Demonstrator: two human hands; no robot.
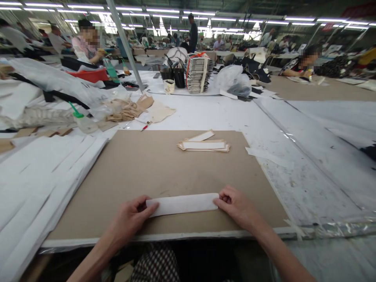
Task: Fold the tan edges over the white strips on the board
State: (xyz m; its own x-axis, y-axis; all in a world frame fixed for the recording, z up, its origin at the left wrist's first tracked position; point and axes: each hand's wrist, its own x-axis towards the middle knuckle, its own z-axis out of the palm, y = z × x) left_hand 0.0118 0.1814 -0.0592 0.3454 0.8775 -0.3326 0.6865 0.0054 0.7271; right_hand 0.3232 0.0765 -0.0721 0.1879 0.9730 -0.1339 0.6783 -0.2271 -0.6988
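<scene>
A long white strip (183,204) with rounded ends lies flat on the brown board (141,172) near its front edge. My left hand (131,217) pinches the strip's left end with thumb on top. My right hand (236,205) grips the strip's right end with curled fingers. Farther back on the board rests a small stack of similar strips (204,145), white on tan, with one loose strip (201,136) lying askew on top.
White sheets (38,184) are piled at the left. A green-capped bottle (84,121) and tan pieces (126,109) lie beyond. A bound stack of cards (199,72) and a plastic bag (233,80) stand at the back. Other people work at distant tables.
</scene>
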